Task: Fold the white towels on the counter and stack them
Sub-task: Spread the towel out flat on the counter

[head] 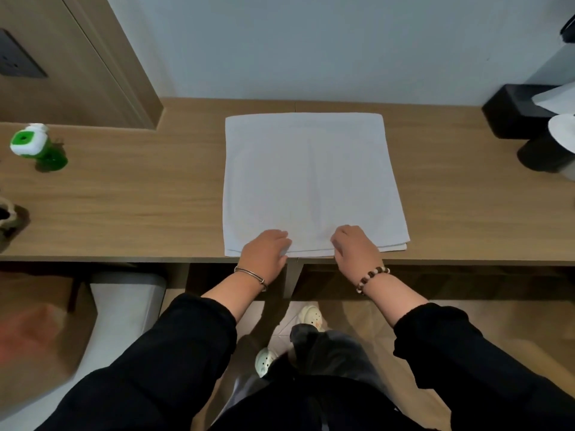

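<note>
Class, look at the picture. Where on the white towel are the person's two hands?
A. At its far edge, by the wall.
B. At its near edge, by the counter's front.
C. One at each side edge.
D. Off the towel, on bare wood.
B: the left hand and right hand both lie, fingers curled, on the near edge of the towel, at the front of the counter.

The towel (311,181) lies flat on the middle of the desk (140,197), its far edge near the wall and its near edge at the desk's front. The left hand (264,253) and the right hand (356,247) hold that near edge side by side, a little apart. A bottle (34,147) stands well to the left. A box (516,110) sits at the far right by the wall, with a cup (544,154) just before it.
</note>
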### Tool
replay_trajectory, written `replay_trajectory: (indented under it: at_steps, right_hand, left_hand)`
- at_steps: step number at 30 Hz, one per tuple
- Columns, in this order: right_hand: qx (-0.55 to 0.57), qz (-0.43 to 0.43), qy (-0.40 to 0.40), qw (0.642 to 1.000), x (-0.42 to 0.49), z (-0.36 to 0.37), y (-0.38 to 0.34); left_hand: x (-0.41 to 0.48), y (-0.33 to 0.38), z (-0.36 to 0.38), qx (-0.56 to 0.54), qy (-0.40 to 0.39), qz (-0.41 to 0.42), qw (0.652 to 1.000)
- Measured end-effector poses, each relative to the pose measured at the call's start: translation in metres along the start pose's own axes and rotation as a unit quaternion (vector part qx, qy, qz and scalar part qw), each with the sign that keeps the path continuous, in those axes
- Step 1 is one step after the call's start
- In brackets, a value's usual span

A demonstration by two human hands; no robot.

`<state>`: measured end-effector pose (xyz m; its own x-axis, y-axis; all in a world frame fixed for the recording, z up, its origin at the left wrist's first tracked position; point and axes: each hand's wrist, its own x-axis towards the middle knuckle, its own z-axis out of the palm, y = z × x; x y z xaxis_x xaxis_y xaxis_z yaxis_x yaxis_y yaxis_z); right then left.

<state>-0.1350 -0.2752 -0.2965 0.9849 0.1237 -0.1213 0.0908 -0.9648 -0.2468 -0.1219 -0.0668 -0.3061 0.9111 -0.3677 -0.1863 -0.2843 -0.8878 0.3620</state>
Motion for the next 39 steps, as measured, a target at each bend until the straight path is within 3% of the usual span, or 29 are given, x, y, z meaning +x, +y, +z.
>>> replay_trajectory:
  at_steps: [5, 11, 14, 16, 20, 22, 28, 33, 36, 39]
  right_hand:
    - [-0.032, 0.042, 0.002, 0.999, 0.002, -0.005, -0.005]
    - [-0.036, -0.042, 0.071, 0.996, -0.011, -0.004, -0.003]
    - [-0.079, -0.027, -0.015, 0.996, -0.015, 0.005, 0.001]
    - [-0.074, -0.018, -0.025, 0.997, -0.012, 0.005, 0.003]
    - [-0.051, -0.010, -0.002, 0.999, -0.006, 0.001, -0.003]
    - [-0.047, -0.013, -0.007, 0.999, -0.004, -0.001, -0.004]
    - [-0.103, -0.034, -0.035, 0.994, -0.002, -0.005, -0.003]
    - [-0.148, -0.085, -0.036, 0.985, 0.001, -0.015, -0.002]
    - [-0.103, -0.139, 0.009, 0.985, -0.007, -0.019, -0.003]
    - [-0.127, -0.142, -0.056, 0.980, -0.013, -0.008, 0.003]
  left_hand:
    - [0.002, -0.003, -0.004, 0.033, 0.015, 0.034, 0.999]
    - [0.002, 0.004, -0.006, 0.071, 0.023, 0.026, 0.997]
    - [0.005, 0.010, -0.009, 0.095, 0.007, 0.012, 0.995]
    - [0.006, 0.013, -0.014, 0.131, 0.002, 0.021, 0.991]
    - [-0.002, 0.009, -0.020, 0.177, 0.101, 0.161, 0.966]
    - [-0.007, 0.006, -0.017, 0.189, 0.127, 0.187, 0.956]
    - [-0.006, 0.004, 0.000, 0.183, 0.001, 0.095, 0.979]
    - [-0.009, 0.004, 0.001, 0.173, 0.007, 0.097, 0.980]
    - [-0.010, 0.005, 0.001, 0.164, 0.004, 0.077, 0.983]
    - [-0.011, 0.005, 0.002, 0.146, 0.008, 0.063, 0.987]
